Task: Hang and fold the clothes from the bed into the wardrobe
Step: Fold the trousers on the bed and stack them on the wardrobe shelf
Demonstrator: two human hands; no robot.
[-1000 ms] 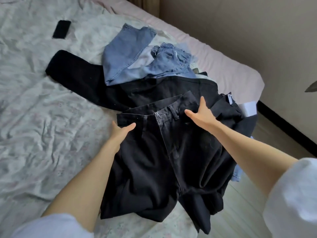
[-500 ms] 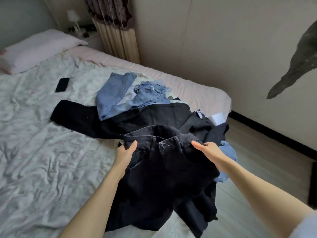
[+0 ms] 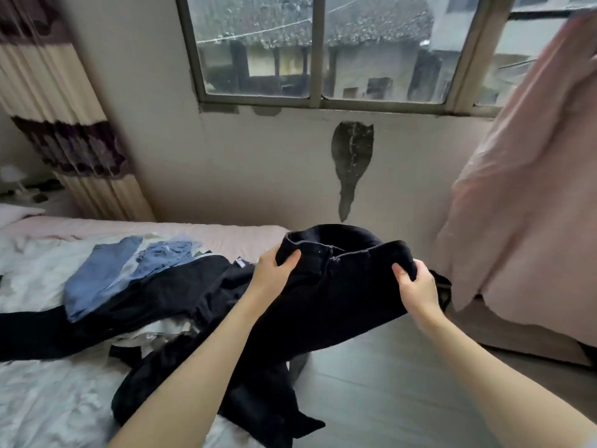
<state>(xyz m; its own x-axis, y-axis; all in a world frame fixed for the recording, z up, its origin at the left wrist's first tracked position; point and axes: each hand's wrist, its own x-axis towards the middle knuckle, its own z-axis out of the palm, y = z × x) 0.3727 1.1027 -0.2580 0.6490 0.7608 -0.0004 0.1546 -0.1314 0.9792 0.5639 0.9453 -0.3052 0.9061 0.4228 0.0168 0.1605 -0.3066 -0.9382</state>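
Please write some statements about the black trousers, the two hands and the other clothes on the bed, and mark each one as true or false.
1. Both hands grip the waistband of the black trousers. True: the left hand and the right hand each hold one side.
2. The black trousers lie flat on the bed. False: the waist is lifted and the legs trail down onto the bed.
3. Blue jeans lie on the bed to the left of the hands. True.
4. The blue jeans hang from the window. False: they rest on dark clothes on the bed.
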